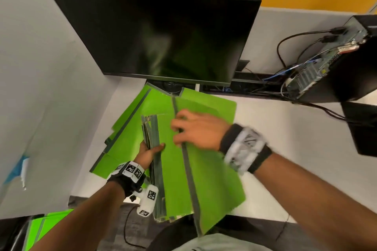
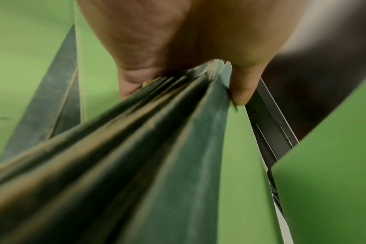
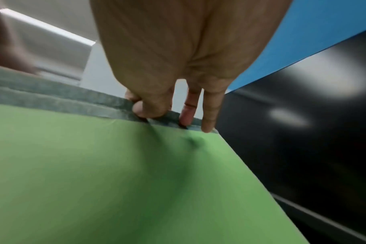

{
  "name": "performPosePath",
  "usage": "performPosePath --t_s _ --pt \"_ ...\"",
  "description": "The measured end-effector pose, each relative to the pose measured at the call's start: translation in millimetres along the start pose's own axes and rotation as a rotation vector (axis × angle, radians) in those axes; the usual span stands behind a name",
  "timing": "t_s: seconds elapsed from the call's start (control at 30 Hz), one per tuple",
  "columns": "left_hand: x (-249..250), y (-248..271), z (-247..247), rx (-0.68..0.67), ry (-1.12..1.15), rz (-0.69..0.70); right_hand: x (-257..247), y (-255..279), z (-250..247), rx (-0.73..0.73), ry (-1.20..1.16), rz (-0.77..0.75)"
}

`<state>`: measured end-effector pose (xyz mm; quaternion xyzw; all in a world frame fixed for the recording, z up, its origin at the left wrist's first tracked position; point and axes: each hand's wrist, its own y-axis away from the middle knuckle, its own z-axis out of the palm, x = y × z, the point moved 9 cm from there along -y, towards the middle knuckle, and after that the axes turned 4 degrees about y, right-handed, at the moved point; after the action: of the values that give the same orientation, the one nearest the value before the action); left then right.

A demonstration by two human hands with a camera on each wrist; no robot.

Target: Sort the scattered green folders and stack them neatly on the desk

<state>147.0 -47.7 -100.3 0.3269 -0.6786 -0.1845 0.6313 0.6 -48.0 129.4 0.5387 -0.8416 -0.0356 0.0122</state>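
My left hand (image 1: pixel 150 152) grips a bundle of several green folders (image 1: pixel 156 171) by their grey spines, held on edge over the desk. In the left wrist view the thumb and fingers of that left hand (image 2: pixel 178 79) clamp the bundle's spines (image 2: pixel 157 140). My right hand (image 1: pixel 189 128) pinches the grey spine of a single green folder (image 1: pixel 216 171), tilted just right of the bundle. The right wrist view shows my right hand (image 3: pixel 167 113) curled over that folder's (image 3: pixel 94 173) spine edge. More green folders (image 1: pixel 124 128) lie scattered flat on the desk beneath.
A dark monitor (image 1: pixel 163 36) stands right behind the folders. A computer tower (image 1: pixel 336 63) with cables sits at the back right, and a black box (image 1: pixel 363 128) at the right edge. More green folders (image 1: pixel 40 226) lie below the desk's (image 1: pixel 285 138) front left corner.
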Motion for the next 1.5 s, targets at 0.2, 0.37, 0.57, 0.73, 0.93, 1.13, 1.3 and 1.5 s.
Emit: performPosePath --t_s 0.2,0.37,0.57,0.73,0.93,1.13,1.3,1.5 --pt "-1 -2 -4 -0.085 -0.184 0.049 -37 -66 75 -0.26 0.099 -0.032" --pt "-19 -26 -13 -0.075 -0.151 0.05 3 -51 20 0.089 0.292 0.002" --pt "-11 -10 -8 -0.052 -0.122 -0.007 93 36 -88 0.312 0.426 0.325" --pt "-1 -10 -5 0.01 -0.138 -0.025 82 98 -113 0.374 0.461 0.6" --pt "-3 -13 -4 0.053 -0.116 0.008 -12 93 -32 0.22 0.269 0.533" --pt "-3 -5 -4 0.052 -0.092 0.022 -27 57 63 -0.139 -0.026 0.482" --pt "-7 -10 -1 0.042 0.063 -0.013 -35 -4 133 -0.321 -0.326 0.55" --pt "-28 -16 0 0.006 0.25 -0.115 17 -6 138 -0.054 -0.721 0.704"
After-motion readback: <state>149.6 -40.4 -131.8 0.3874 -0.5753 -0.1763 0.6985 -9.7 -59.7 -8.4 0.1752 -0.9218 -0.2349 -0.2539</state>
